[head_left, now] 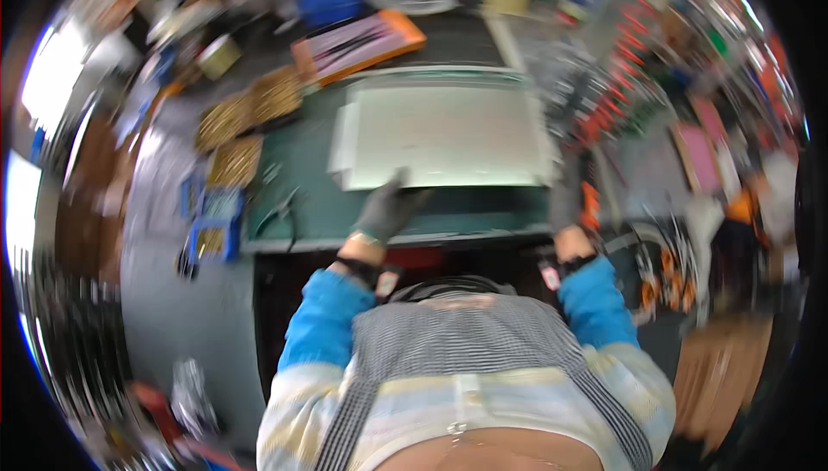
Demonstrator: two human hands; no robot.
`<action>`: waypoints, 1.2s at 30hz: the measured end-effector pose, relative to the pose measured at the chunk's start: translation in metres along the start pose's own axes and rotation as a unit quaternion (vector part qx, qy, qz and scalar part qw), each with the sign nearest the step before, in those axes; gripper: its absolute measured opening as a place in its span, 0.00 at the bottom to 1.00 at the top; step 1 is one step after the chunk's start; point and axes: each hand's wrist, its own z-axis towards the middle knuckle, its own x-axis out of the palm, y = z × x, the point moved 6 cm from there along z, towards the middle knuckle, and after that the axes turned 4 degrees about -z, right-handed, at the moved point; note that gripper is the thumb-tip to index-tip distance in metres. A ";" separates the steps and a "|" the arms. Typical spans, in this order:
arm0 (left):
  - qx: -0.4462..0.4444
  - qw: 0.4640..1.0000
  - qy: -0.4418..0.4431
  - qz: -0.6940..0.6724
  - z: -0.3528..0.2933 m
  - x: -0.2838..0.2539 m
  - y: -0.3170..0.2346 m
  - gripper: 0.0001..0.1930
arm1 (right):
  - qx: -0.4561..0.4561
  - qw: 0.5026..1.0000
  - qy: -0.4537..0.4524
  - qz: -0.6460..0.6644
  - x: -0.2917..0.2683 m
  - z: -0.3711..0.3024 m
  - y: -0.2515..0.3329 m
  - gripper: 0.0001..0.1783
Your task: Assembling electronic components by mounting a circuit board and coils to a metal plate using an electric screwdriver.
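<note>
A flat, pale rectangular panel [444, 130] with a tab at its left side is over the green mat [302, 156] in front of me. My left hand [388, 210], in a dark grey glove, grips its near edge left of the middle, the thumb on top. At the near right corner my right hand [565, 195], gloved the same way, is closed on the side edge. Motion blurs both hands, and the fingers under the panel are hidden. A dark strip of shadow shows along the panel's near edge.
Gold-coloured small parts fill trays [274, 94] at the left, near blue bins [214, 238]. Pliers [280, 212] lie on the mat's left. Behind stands an orange-rimmed tray [358, 44]. A red coiled hose [623, 74] hangs at right, and orange-handled tools [668, 277] sit lower right.
</note>
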 end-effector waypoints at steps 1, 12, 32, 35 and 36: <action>-0.025 0.999 0.032 0.022 0.000 -0.002 0.002 0.21 | -0.068 0.995 -0.012 -0.069 0.002 -0.002 0.000 0.17; -0.279 0.954 0.073 0.077 -0.084 -0.008 0.053 0.36 | 0.003 0.953 -0.074 -0.293 -0.174 -0.158 0.032 0.12; -0.218 0.873 0.118 0.419 -0.028 0.111 0.208 0.25 | 0.256 0.725 -0.193 0.609 -0.433 -0.136 -0.084 0.13; -0.279 0.898 0.052 0.336 -0.017 0.166 0.223 0.24 | 0.246 0.879 -0.232 0.337 -0.457 -0.163 -0.057 0.10; -0.262 0.886 0.051 0.380 -0.010 0.193 0.225 0.24 | 0.214 0.902 -0.242 0.287 -0.459 -0.166 -0.041 0.08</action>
